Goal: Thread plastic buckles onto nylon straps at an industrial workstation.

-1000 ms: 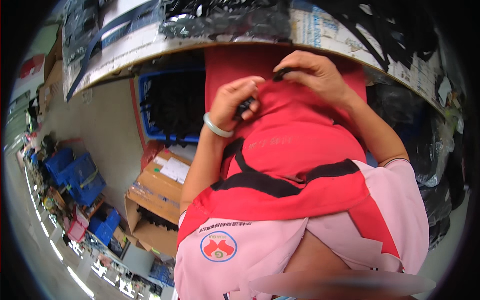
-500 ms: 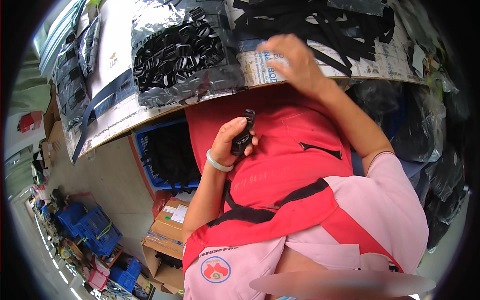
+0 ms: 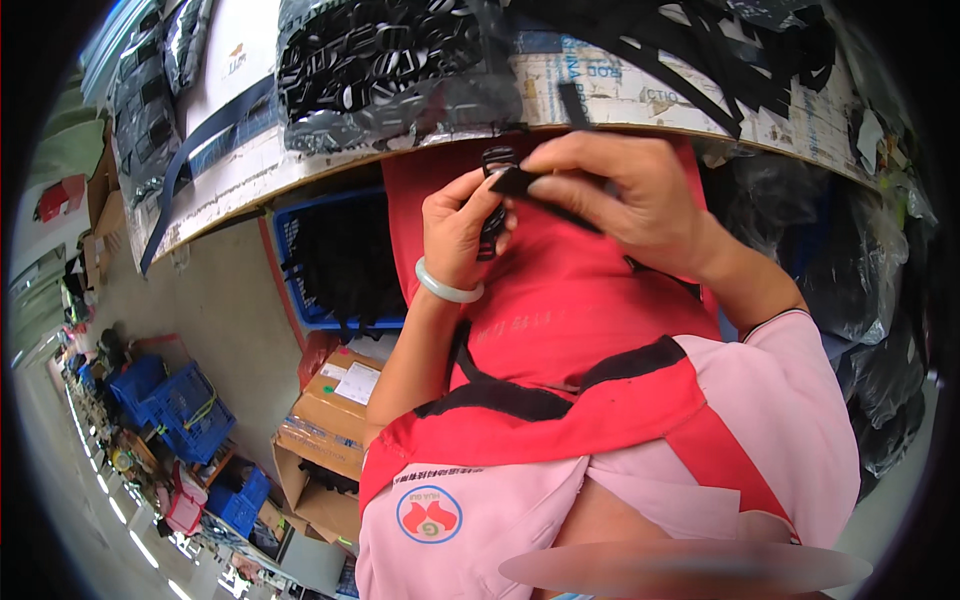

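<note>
Black plastic buckles [image 3: 498, 157] are gripped in my left hand [image 3: 455, 225], above the red apron; the fingers cover part of them, so how many there are is unclear. My right hand [image 3: 655, 195] pinches a black webbing strap [image 3: 514, 182] between thumb and fingers. The strap's end lies right at the buckle, overlapping it in the picture; whether it passes through a slot cannot be made out. A clear plastic bag [image 3: 400, 118] full of black buckles lies on the table just beyond my left hand.
More black straps [image 3: 680, 45] lie in a loose heap at the far right of the worktable [image 3: 625, 95]. A blue crate [image 3: 292, 290] with black goods stands below its edge at left, near an open cardboard box [image 3: 320, 430]. Dark plastic-wrapped bundles [image 3: 850, 270] fill the right side.
My right hand has come back from the tabletop toward my left hand, now with a black strap in its fingers. The left hand, still holding the buckles, has risen slightly.
</note>
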### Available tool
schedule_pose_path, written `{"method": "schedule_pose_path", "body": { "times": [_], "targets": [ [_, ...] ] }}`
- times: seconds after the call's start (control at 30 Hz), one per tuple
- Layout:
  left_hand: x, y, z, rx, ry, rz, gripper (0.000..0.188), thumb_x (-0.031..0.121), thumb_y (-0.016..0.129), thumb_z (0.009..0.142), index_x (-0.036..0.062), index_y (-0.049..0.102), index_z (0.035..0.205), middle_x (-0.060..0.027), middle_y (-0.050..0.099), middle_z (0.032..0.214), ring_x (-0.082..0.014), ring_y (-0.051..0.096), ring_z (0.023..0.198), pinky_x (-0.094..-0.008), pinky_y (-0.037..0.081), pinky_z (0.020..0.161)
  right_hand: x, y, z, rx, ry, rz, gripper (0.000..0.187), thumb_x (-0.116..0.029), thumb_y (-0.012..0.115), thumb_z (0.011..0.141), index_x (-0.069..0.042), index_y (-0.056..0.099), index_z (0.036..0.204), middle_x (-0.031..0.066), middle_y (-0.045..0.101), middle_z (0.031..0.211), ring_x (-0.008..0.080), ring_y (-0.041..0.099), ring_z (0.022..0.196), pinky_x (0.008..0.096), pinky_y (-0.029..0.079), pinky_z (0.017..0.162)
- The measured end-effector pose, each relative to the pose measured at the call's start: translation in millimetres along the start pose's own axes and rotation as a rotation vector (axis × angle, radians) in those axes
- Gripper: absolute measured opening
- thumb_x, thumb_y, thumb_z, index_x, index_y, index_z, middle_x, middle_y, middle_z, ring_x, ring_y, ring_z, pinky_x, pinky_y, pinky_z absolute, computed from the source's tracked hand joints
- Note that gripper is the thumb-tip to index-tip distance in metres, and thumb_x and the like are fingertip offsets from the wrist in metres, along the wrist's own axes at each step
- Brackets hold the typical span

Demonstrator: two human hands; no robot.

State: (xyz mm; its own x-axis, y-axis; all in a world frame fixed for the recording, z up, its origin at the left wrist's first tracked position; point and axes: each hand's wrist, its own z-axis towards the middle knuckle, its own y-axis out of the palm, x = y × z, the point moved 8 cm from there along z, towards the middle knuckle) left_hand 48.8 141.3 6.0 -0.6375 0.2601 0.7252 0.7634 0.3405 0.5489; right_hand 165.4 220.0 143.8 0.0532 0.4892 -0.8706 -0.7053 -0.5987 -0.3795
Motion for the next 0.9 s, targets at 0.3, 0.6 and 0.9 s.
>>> {"method": "schedule_pose_path", "body": {
  "times": [0.3, 0.6, 0.9],
  "targets": [
    [17, 0, -12, 0.107, 0.338, 0.364, 0.016, 0.000, 0.065, 0.087, -0.0040, 0.068, 0.102, -0.0006, 0.057, 0.074, -0.0069, 0.051, 0.054, -0.0216, 0.039, 0.045, 90, 51, -40, -0.075, 0.830, 0.692, 0.020, -0.022, 0.061, 0.094, -0.003, 0.065, 0.090, -0.0041, 0.060, 0.074, -0.0001, 0.050, 0.064, 0.0160, 0.040, 0.055],
    [33, 12, -19, 0.118, 0.803, 0.805, 0.022, -0.007, 0.066, 0.081, -0.0034, 0.066, 0.103, -0.0110, 0.061, 0.078, -0.0193, 0.060, 0.065, -0.0269, 0.048, 0.060, 93, 66, -40, 0.002, 0.848, 1.031, 0.022, -0.026, 0.062, 0.094, -0.004, 0.061, 0.092, 0.0000, 0.058, 0.067, 0.0049, 0.051, 0.050, 0.0172, 0.042, 0.045],
    [0, -12, -6, -0.001, 0.029, 0.146, 0.024, 0.002, 0.063, 0.088, -0.0015, 0.063, 0.112, -0.0086, 0.065, 0.085, -0.0151, 0.061, 0.063, -0.0234, 0.045, 0.046, 99, 61, -41, -0.102, 0.874, 0.957, 0.022, -0.020, 0.064, 0.091, -0.003, 0.063, 0.105, 0.0013, 0.065, 0.083, 0.0051, 0.058, 0.065, 0.0177, 0.047, 0.057]
  ]
}}
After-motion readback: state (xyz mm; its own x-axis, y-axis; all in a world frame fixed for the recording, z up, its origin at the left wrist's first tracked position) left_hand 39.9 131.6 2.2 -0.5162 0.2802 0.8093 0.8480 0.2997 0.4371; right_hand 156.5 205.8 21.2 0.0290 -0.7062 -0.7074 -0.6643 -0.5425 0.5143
